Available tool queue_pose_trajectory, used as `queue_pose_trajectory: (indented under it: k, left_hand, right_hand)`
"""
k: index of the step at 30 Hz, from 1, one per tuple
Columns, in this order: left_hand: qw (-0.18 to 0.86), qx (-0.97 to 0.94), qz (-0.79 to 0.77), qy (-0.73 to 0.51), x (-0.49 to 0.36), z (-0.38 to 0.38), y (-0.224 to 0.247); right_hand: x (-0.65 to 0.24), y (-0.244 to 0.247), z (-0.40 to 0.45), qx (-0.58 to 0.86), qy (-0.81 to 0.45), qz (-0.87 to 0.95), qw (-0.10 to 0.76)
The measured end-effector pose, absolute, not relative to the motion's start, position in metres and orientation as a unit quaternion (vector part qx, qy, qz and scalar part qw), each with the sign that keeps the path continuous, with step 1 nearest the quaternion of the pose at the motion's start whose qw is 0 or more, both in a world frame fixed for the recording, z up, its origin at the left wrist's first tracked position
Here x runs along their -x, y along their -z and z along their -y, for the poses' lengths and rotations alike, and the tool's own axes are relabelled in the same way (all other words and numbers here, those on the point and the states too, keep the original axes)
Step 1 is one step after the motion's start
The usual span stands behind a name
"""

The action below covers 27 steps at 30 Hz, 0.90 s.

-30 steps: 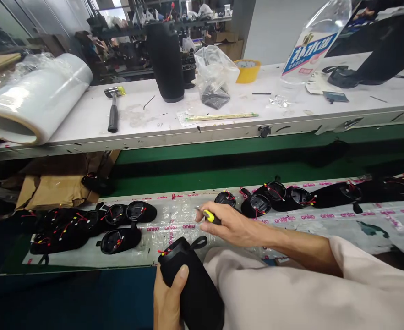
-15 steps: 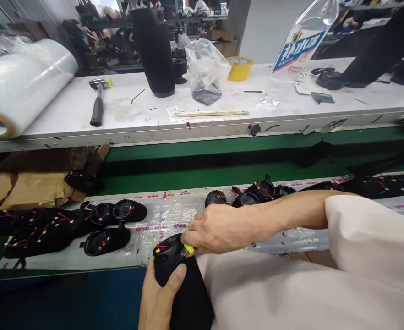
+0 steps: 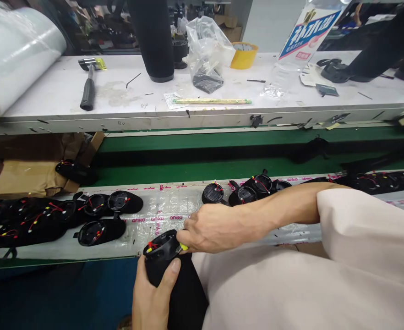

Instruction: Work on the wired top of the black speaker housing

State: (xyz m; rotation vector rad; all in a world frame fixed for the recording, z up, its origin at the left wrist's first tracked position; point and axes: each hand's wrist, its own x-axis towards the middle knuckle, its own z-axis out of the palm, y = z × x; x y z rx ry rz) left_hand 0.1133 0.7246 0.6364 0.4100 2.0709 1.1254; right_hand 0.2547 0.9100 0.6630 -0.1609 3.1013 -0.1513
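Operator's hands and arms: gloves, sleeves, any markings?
Left hand and right hand are both gloveless. The right sleeve is loose, plain pale beige, leaving the forearm bare. No watch or band shows on the right wrist. No left sleeve in view.

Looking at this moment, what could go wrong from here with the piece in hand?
The yellow tool in the right hand sits at the rim, close to the left hand's thumb; a slip might nick it.

Red and yellow wires lie loose at the same open end, so they could get snagged.

The black cylinder is tilted in the left hand's grip and might twist under pressure.
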Motion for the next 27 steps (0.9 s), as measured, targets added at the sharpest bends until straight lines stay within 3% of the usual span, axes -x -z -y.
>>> queue_pose_trajectory:
  k: [17,27]
  left_hand:
    - [0.298,-0.200,-0.862,-0.357,-0.120,-0.721,-0.633]
    - [0.319,-0.148,-0.860,-0.371,-0.120,-0.721,-0.626]
  right_hand:
    - [-0.254,-0.676,-0.906,0.073,0.065,-0.992,0.078]
    - [-0.246,-0.655,-0.913,0.076,0.142,-0.985,0.056]
